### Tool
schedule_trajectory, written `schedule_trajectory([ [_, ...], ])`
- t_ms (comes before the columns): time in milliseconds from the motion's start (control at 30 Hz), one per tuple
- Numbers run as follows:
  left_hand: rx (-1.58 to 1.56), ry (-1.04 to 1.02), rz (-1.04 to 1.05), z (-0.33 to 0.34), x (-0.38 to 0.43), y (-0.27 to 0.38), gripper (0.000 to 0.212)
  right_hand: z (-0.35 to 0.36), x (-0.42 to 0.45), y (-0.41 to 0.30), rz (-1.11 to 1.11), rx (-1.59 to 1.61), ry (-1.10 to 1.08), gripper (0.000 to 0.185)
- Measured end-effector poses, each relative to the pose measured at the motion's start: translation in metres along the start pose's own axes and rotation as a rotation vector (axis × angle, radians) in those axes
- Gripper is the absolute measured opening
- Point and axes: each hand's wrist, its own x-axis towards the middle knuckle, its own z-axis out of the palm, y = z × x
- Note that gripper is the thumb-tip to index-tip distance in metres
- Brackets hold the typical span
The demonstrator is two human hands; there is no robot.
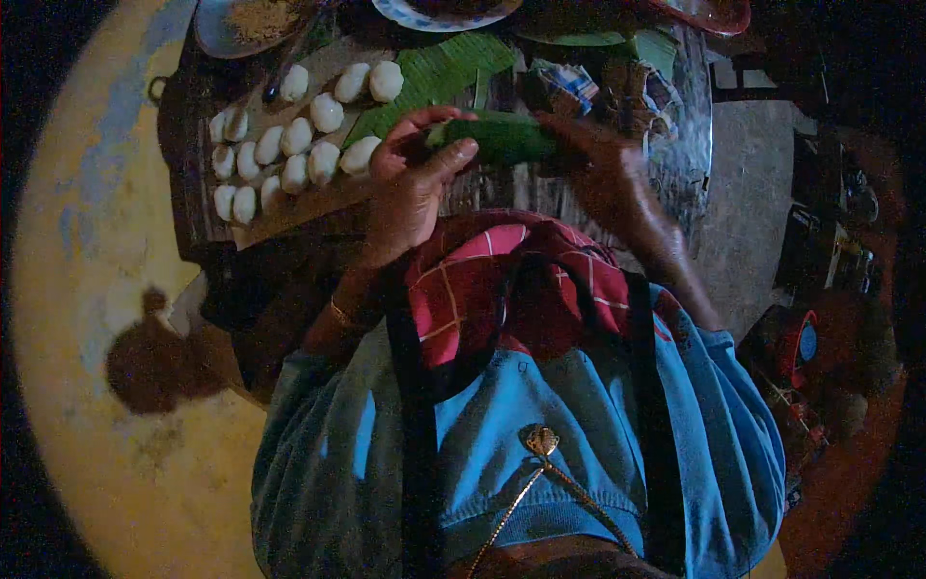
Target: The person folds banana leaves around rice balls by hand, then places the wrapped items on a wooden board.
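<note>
Between my two hands, above the near part of a worn wooden table (539,189), is a rolled green leaf parcel (499,137), probably banana leaf. My left hand (423,155) grips its left end between thumb and fingers. At the right end, my right hand (589,145) holds on, its fingers dark and partly hidden. Rows of white oval dough-like pieces (296,136) lie to the left on a flat board (289,221). Flat pieces of banana leaf (448,65) lie behind my left hand, partly over the board.
A bowl of brownish crumbly stuff (239,43) stands at the back left. A blue-patterned white dish (434,23) is at the back middle, a red-rimmed dish (738,22) at the back right. Crumpled checked cloth (571,83) lies beyond my right hand. Dim items line the far right.
</note>
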Motion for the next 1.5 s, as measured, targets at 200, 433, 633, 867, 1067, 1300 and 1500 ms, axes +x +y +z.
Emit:
schedule_trajectory([
  [200,-0.178,0.137,0.046,0.012,-0.002,0.001,0.036,0.031,-0.015,0.037,0.123,0.187,0.076,0.023],
  [433,0.149,0.025,0.049,0.036,-0.015,-0.004,0.049,0.027,0.005,-0.041,0.170,0.999,0.170,0.036],
  [633,0.207,-0.221,0.066,0.027,-0.026,0.001,0.053,0.019,0.011,-0.049,0.157,1.129,0.206,0.037],
  [867,-0.038,0.066,-0.078,0.030,-0.017,0.000,0.043,0.021,0.002,-0.042,0.247,1.038,0.068,0.040],
  [1067,-0.022,0.092,-0.131,0.037,-0.010,0.008,0.031,0.025,-0.001,-0.041,0.193,0.966,0.094,0.039],
  [1300,0.061,0.092,-0.194,0.029,-0.009,0.007,0.027,0.032,-0.008,-0.037,0.224,0.913,0.068,0.039],
  [1500,0.089,0.052,-0.303,0.016,-0.014,-0.004,0.022,0.023,-0.020,-0.027,0.177,0.721,0.007,0.037],
])
